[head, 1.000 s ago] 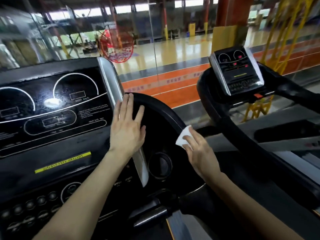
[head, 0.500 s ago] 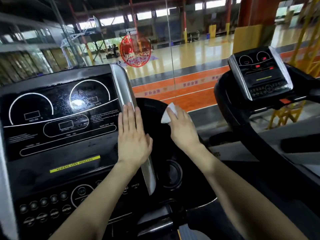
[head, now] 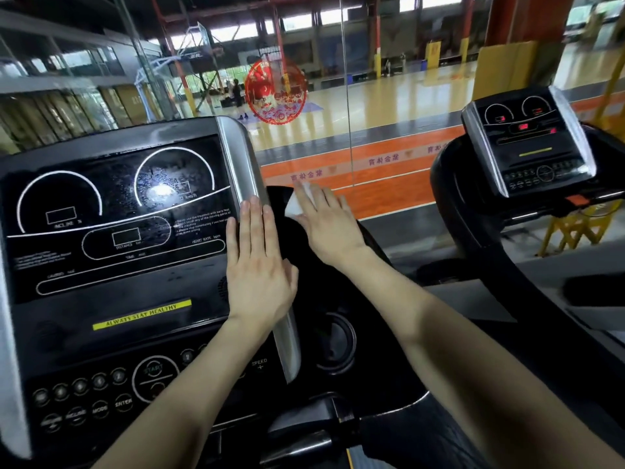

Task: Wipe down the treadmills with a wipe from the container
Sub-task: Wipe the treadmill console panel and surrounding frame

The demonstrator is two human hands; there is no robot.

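Observation:
The near treadmill's black console [head: 111,231] fills the left half of the view, with a silver strip [head: 241,164] down its right edge. My left hand [head: 258,265] lies flat, fingers straight, on that strip and the console's right side. My right hand [head: 328,225] presses a white wipe [head: 297,203] onto the top of the black curved handrail [head: 341,299] just right of the console; most of the wipe is hidden under my fingers. The wipe container is out of view.
A second treadmill console [head: 527,143] with its black curved frame [head: 473,231] stands to the right. A glass wall with a red round sticker [head: 275,91] is straight ahead, a sports hall behind it. A cup holder [head: 333,340] sits below my right arm.
My right hand slid the wipe up along the handrail from its lower right side to its top next to the console. My left hand stayed flat on the silver strip.

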